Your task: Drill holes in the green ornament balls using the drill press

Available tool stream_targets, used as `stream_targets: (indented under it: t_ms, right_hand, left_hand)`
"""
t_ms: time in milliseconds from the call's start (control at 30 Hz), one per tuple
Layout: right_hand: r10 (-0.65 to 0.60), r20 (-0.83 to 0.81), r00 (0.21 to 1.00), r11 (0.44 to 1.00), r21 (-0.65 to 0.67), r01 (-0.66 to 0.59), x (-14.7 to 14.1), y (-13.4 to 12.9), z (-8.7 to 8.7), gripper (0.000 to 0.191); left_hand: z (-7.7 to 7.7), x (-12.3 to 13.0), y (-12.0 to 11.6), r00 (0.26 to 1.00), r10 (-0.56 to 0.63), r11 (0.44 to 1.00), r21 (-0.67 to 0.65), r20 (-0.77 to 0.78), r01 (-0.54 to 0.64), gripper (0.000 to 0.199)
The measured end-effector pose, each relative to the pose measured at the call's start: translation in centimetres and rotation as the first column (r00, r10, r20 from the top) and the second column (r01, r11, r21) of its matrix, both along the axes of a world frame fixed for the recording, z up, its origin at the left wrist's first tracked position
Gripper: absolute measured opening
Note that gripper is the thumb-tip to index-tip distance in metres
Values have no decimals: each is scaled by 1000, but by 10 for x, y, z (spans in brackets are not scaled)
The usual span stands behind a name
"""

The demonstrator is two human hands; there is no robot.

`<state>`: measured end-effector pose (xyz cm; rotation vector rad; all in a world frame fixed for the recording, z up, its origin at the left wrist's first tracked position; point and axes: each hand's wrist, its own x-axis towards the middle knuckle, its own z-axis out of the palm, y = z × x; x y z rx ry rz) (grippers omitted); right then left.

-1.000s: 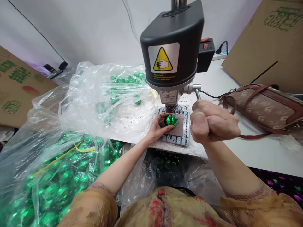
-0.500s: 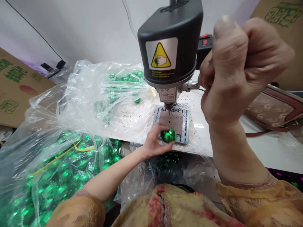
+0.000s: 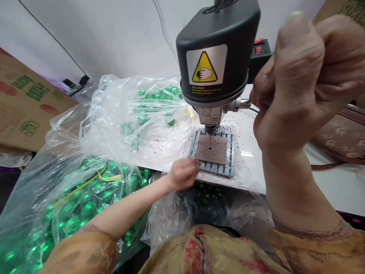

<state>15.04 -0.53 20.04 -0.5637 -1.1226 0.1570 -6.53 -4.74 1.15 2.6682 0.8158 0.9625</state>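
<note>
A black bench drill press (image 3: 216, 57) stands before me, its bit above a brown square pad (image 3: 211, 149) with a dark hole. The pad lies on a grey slotted base plate (image 3: 230, 160) strewn with dark shavings. My left hand (image 3: 184, 174) is at the front left corner of that plate, slightly blurred, its fingers curled in and no ball showing in them. My right hand (image 3: 302, 83) is raised at the machine's right side, closed around the feed handle, most of which the fingers hide. Below the table edge, green shiny balls (image 3: 207, 192) show in a bag.
A big clear plastic bag of green balls (image 3: 85, 213) lies at the lower left. Another bag of green balls (image 3: 159, 97) rests on the white table (image 3: 168, 161). Cardboard boxes (image 3: 31, 102) stand at the left and upper right; a patterned handbag (image 3: 339, 131) is at the right.
The green ball that was in my left hand is no longer visible there. That hand's fingers have curled in. My right hand stays at the handle; the view has shifted a little.
</note>
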Motion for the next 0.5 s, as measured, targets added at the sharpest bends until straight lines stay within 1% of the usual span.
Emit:
stream_targets:
  t_ms: [33, 67, 100, 133, 167, 200, 233, 267, 300, 333, 400, 500]
  right_hand:
    - [5, -9, 1000, 1000, 17, -5, 0, 1, 0, 51]
    - [10, -15, 1000, 1000, 30, -10, 0, 2, 0, 51]
    - [10, -28, 1000, 999, 49, -9, -1, 3, 0, 52]
    - [11, -31, 999, 998, 60, -9, -1, 3, 0, 53]
    - [11, -29, 1000, 998, 59, -9, -1, 3, -1, 52]
    - [10, -25, 1000, 999, 47, -9, -1, 3, -1, 52]
    - [8, -24, 1000, 999, 37, -7, -1, 2, -1, 51]
    - [8, -15, 1000, 1000, 26, -7, 0, 1, -1, 51]
    - [4, -7, 1000, 1000, 20, -4, 0, 1, -1, 50]
    - [2, 0, 1000, 1000, 19, -2, 1, 1, -1, 51]
    - [-2, 0, 1000, 999, 44, 1, 1, 1, 0, 52]
    - [10, 1, 1000, 999, 40, -10, 0, 0, 1, 52]
  left_hand:
    - [8, -4, 22, 977, 210, 976, -70, 27, -208, 25]
    - [15, -9, 45, 916, 401, 909, -125, -1, -398, 24]
    - [22, -14, 68, 827, 560, 816, -141, -48, -561, 24]
    - [27, -19, 91, 738, 663, 727, -128, -124, -675, 24]
    - [31, -24, 112, 659, 724, 654, -101, -204, -750, 26]
    - [34, -29, 130, 595, 757, 600, -72, -271, -796, 29]
    - [35, -34, 145, 548, 773, 563, -53, -320, -825, 32]
    - [34, -38, 157, 524, 779, 540, -56, -346, -840, 36]
    - [33, -42, 167, 526, 780, 528, -95, -340, -844, 38]
    - [31, -45, 174, 547, 778, 524, -160, -309, -836, 38]
    - [28, -49, 182, 603, 769, 535, -302, -213, -789, 34]
    - [26, -45, 179, 657, 746, 555, -448, -103, -701, 30]
